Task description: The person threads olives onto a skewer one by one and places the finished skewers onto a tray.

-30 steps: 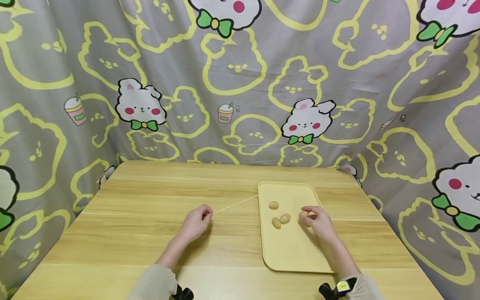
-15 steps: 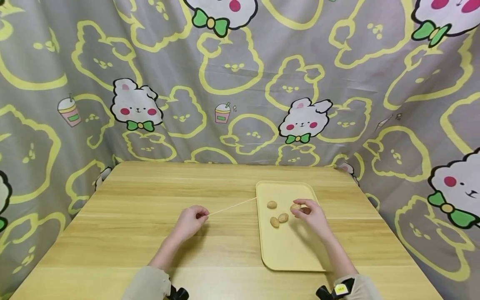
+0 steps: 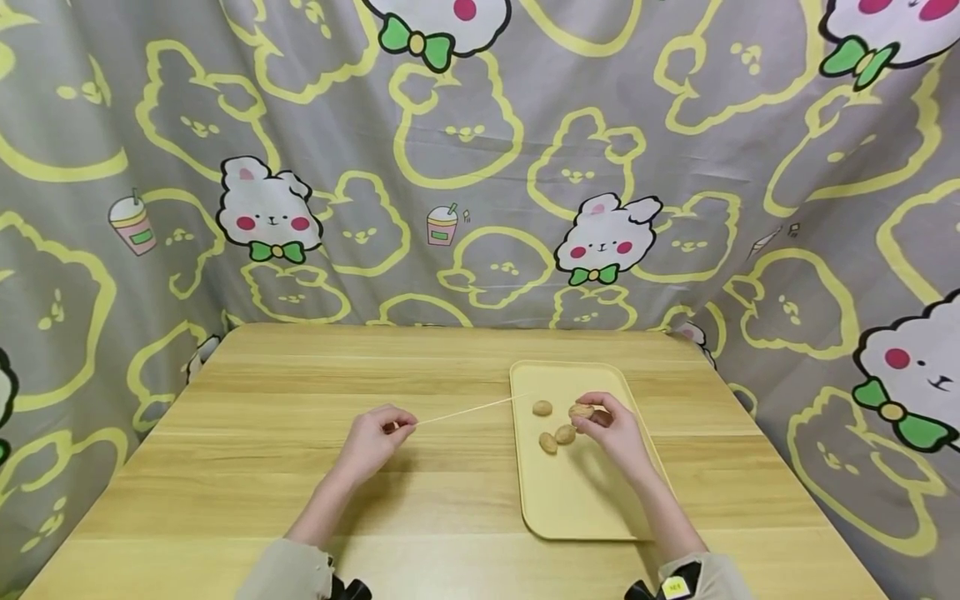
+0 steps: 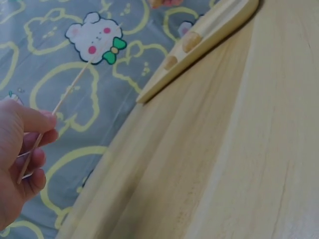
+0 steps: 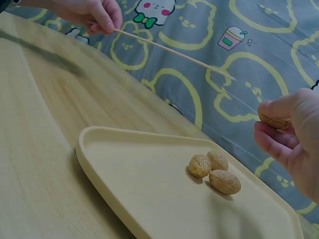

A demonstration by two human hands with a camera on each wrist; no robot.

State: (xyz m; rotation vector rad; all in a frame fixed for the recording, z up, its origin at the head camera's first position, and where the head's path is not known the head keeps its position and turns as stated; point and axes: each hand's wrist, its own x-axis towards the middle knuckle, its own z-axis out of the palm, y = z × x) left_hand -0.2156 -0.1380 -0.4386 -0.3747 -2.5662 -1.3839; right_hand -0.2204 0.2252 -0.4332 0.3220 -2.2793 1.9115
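Observation:
My left hand (image 3: 371, 443) pinches a thin wooden skewer (image 3: 472, 409) near one end. The skewer (image 4: 70, 89) points right, its far tip over the left edge of the yellow tray (image 3: 573, 510). My right hand (image 3: 618, 437) holds a walnut (image 3: 581, 412) between thumb and fingers above the tray. A gap separates that walnut (image 5: 273, 121) from the skewer tip in the right wrist view. Three more walnuts lie on the tray: one (image 3: 542, 407) towards the back and two close together, a left one (image 3: 548, 443) and a right one (image 3: 566, 435).
The tray stands on the right half of a wooden table (image 3: 300, 392), its low raised rim (image 5: 107, 191) visible up close. A grey curtain (image 3: 337, 125) with cartoon prints hangs behind the table and along both sides.
My right hand has moved left and slightly up with its walnut, nearer the skewer. The skewer's tip now reaches slightly past the tray's left edge. The head view has shifted a little.

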